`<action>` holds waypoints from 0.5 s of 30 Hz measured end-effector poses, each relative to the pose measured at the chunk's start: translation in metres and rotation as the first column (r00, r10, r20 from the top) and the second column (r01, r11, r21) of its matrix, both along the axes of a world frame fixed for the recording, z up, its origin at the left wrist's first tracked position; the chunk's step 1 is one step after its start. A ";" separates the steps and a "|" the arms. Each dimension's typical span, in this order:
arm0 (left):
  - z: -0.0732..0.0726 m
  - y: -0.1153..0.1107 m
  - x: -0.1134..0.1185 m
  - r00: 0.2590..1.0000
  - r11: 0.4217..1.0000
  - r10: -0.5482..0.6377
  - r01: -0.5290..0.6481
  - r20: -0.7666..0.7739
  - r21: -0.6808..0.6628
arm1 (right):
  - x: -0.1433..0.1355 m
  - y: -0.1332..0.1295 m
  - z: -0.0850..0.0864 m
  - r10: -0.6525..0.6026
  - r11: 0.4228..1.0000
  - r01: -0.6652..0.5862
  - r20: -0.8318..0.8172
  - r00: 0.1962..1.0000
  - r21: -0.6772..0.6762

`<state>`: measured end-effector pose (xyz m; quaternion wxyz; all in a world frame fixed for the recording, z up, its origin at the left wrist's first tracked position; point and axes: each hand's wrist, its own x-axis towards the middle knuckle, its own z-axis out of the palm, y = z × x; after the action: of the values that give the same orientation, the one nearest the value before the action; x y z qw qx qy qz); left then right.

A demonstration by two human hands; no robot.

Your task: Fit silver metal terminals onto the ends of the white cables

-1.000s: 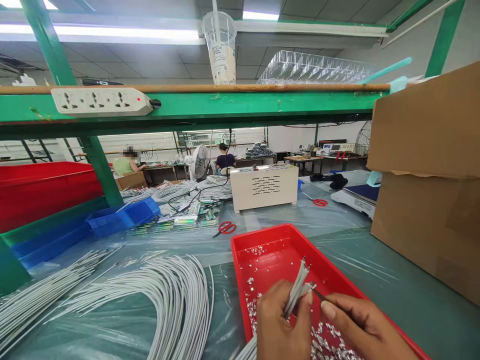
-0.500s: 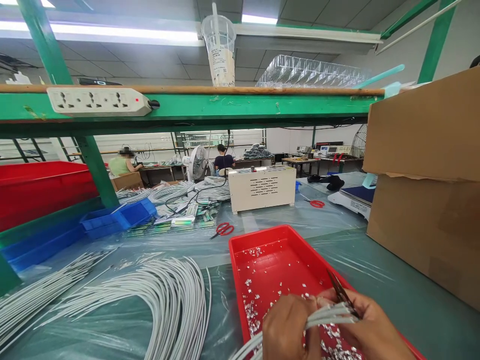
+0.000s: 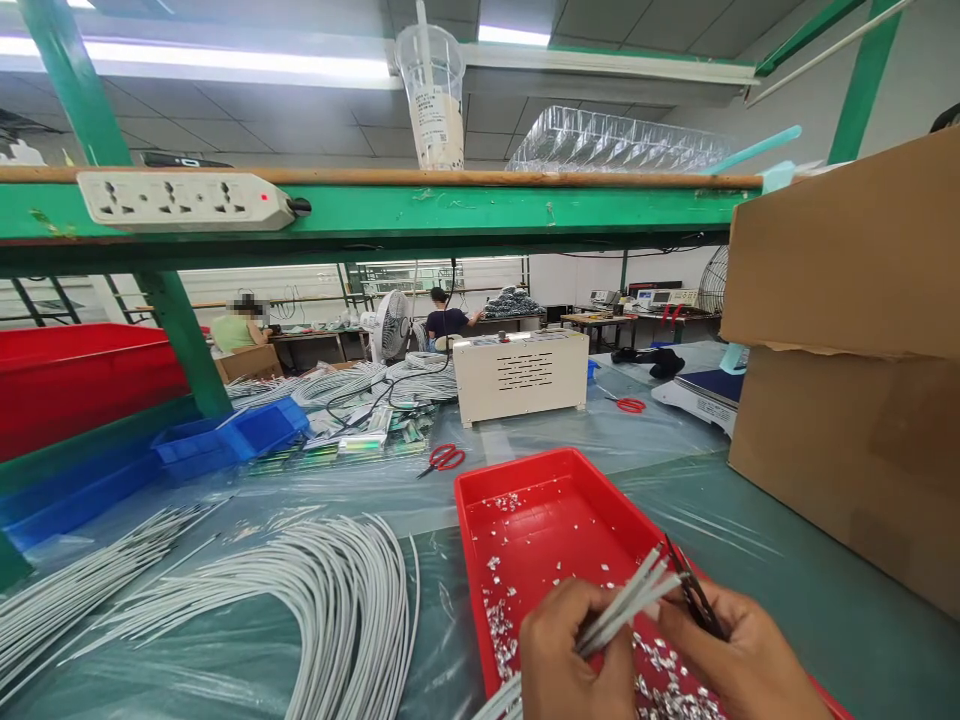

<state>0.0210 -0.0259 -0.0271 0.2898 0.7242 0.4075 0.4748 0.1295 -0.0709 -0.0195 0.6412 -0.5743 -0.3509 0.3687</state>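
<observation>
My left hand (image 3: 562, 650) is closed around a small bundle of grey cables (image 3: 626, 605), whose cut ends point up and to the right. Dark, pointed tweezers (image 3: 694, 595) sit in my right hand (image 3: 750, 650), their tips just beside the cable ends. Both hands are over the near end of a red tray (image 3: 555, 545). Small shiny silver scraps (image 3: 664, 660) lie scattered in that tray, thickest under my hands. The cables' lower part runs out of view at the bottom edge.
To the left lie a curved bundle of grey cables (image 3: 337, 590) and a straighter one (image 3: 90, 575). Red-handled scissors (image 3: 446, 457) rest beyond the tray, before a cream metal box (image 3: 521, 378). Cardboard boxes (image 3: 840, 400) stand at right; a green shelf (image 3: 420, 210) crosses above.
The cable ends have swung upward in my left hand and fanned apart slightly. My right hand with the tweezers has shifted a little away from the left fingers.
</observation>
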 end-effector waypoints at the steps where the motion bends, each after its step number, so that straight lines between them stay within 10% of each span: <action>1: 0.001 0.000 0.000 1.000 0.999 -0.009 0.010 0.018 -0.039 | -0.001 0.000 0.000 0.003 1.000 -0.002 -0.022 1.000 0.010; 15: -0.007 0.011 0.003 0.946 0.921 -0.143 0.235 0.289 -0.311 | 0.001 0.002 -0.001 0.044 0.999 -0.044 -0.025 0.999 0.016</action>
<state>0.0245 -0.0144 -0.0341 0.5068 0.6304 0.3695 0.4574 0.1307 -0.0685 -0.0207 0.6419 -0.5566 -0.3581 0.3873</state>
